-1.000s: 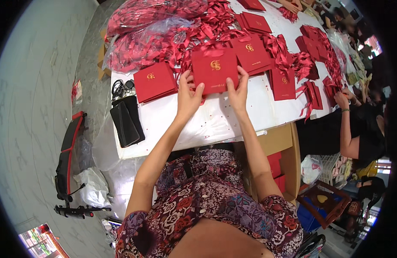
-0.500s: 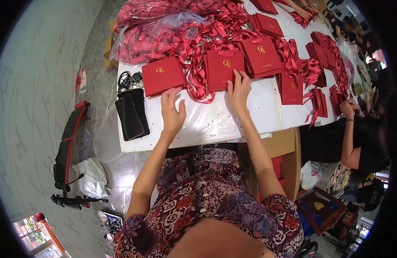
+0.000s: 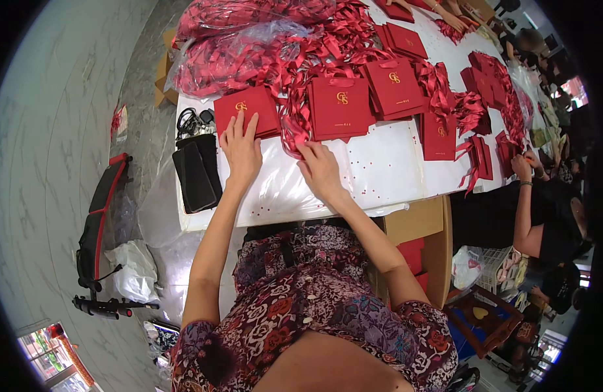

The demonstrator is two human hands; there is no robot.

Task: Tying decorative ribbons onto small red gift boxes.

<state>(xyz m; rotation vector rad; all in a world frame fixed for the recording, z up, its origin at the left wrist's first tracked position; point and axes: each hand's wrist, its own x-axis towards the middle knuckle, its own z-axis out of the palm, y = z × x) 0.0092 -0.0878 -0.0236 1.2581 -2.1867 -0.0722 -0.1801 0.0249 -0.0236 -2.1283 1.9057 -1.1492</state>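
Ribbons (image 3: 295, 127) lie bunched on the white counter (image 3: 386, 163) between two red gift-bag stacks (image 3: 340, 111); remotely, I cannot tell whether my right hand (image 3: 322, 171), touching them, pinches. My left hand (image 3: 243, 159), grip loose, rests spread-fingered on the left stack (image 3: 265, 110).

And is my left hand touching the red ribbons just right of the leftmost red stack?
Apart. The head view shows part of the leftmost red stack and white tabletop between your left hand and the ribbons.

Gold-marked red bags (image 3: 341, 113), red ribbons (image 3: 294, 120), white table (image 3: 383, 160), maroon floral garment (image 3: 295, 287)
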